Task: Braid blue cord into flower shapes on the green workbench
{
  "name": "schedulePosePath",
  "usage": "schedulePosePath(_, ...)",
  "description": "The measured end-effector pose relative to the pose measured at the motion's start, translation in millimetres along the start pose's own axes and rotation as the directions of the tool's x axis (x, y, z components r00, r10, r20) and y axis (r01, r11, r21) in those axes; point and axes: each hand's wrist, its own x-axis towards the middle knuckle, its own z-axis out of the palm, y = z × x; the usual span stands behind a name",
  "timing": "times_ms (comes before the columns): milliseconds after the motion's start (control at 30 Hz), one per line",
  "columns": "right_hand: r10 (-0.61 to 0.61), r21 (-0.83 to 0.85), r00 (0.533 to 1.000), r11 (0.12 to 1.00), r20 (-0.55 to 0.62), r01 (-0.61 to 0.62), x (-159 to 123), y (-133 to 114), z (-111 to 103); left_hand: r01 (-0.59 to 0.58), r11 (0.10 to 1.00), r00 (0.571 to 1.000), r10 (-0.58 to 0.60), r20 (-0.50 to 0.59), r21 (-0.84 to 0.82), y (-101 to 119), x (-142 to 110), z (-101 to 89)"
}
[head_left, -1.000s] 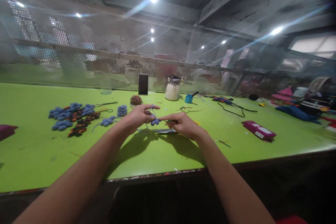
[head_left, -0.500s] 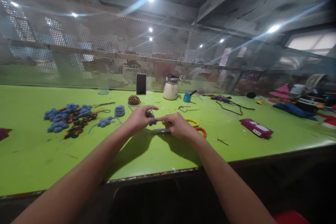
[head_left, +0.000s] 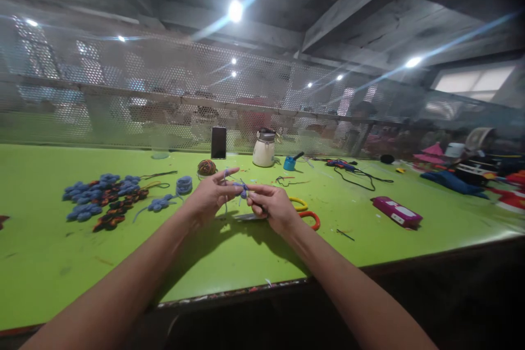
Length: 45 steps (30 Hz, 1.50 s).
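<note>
Blue yarnwork [head_left: 243, 194] sits pinched in left hand [head_left: 208, 196] and right hand [head_left: 275, 206], forearms [head_left: 332, 278] angled inward.

A dark phone [head_left: 219, 143] stands upright near a pale jug [head_left: 264, 152].

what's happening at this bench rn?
Someone has a small blue yarn piece in the fingers of both hands, above a green table. A strand runs over a finger of the left hand; the right hand pinches from the other side. Scissors lie on the table, partly hidden by the right hand. Blue and dark-orange yarn flowers are heaped off to the left.
</note>
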Motion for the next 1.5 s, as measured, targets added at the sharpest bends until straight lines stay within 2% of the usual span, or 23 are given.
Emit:
schedulePosePath(100, -0.069, -0.187, 0.993, 0.979, 0.091, 0.085, 1.0, -4.4, -6.9, 0.048, 0.999, 0.994, -0.049, 0.096, 0.011, 11.1, -3.6, -6.3)
schedulePosePath(200, -0.153, -0.414, 0.968, 0.882, 0.2, 0.225, 3.1, -7.0, -14.3, 0.025, 0.989, 0.99, -0.044, 0.133, 0.143, 19.6, -6.2, -11.5)
schedulePosePath(267, -0.239, -0.55, 0.925, 0.75, 0.295, 0.369, 3.9, -7.3, -17.6, 0.017, 0.972, 0.99, -0.049, 0.134, 0.233, 22.4, -6.2, -14.7)
schedulePosePath(367, -0.366, -0.666, 0.825, 0.488, 0.431, 0.565, 3.7, -6.7, -19.6, 0.014, 0.959, 0.99, -0.053, 0.131, 0.283, 23.8, -4.7, -18.1)
schedulePosePath(467, -0.407, -0.73, 0.764, 0.277, 0.5, 0.625, 2.6, -7.2, -19.3, 0.027, 0.966, 0.99, -0.062, 0.129, 0.256, 24.5, -3.2, -19.5)
schedulePosePath(567, -0.403, -0.755, 0.746, 0.177, 0.53, 0.631, 0.5, -9.5, -17.8, 0.075, 0.977, 0.99, -0.097, 0.1, 0.2, 25.0, -2.4, -19.7)
schedulePosePath(600, -0.401, -0.749, 0.744, 0.182, 0.535, 0.637, -0.3, -10.4, -17.0, 0.095, 0.979, 0.99, -0.112, 0.09, 0.18, 24.9, -2.3, -19.6)
schedulePosePath(667, -0.399, -0.719, 0.75, 0.26, 0.527, 0.644, -2.0, -11.8, -15.3, 0.123, 0.982, 0.987, -0.136, 0.084, 0.146, 24.3, -2.3, -19.2)
schedulePosePath(767, -0.385, -0.633, 0.799, 0.488, 0.462, 0.601, -3.2, -11.0, -12.7, 0.139, 0.985, 0.985, -0.149, 0.092, 0.103, 22.0, -2.5, -17.6)
schedulePosePath(833, -0.352, -0.581, 0.857, 0.631, 0.377, 0.515, -2.6, -8.5, -11.5, 0.135, 0.988, 0.985, -0.141, 0.1, 0.071, 19.8, -2.3, -15.8)
schedulePosePath(933, -0.27, -0.507, 0.939, 0.791, 0.216, 0.343, 0.0, -4.3, -10.2, 0.123, 0.991, 0.985, -0.128, 0.115, 0.043, 16.1, -1.7, -12.6)
schedulePosePath(1033, -0.18, -0.39, 0.977, 0.897, 0.111, 0.209, 1.8, -3.2, -8.3, 0.113, 0.992, 0.988, -0.119, 0.096, 0.064, 13.2, -1.5, -10.0)
schedulePosePath(1133, -0.09, -0.295, 0.993, 0.949, 0.074, 0.108, 1.3, -5.7, -6.3, 0.097, 0.988, 0.992, -0.106, 0.065, 0.122, 12.4, -2.6, -8.6)
schedulePosePath(1300, 0.035, -0.206, 0.998, 0.978, 0.043, -0.025, -0.8, -10.3, -5.4, 0.06, 0.987, 0.99, -0.078, 0.113, 0.15, 16.0, -6.1, -4.4)
schedulePosePath(1500, 0.057, -0.174, 0.996, 0.984, 0.064, -0.045, -1.2, -10.9, -5.4, -0.02, 0.974, 0.996, -0.001, 0.095, 0.226, 17.0, -7.9, 0.7)
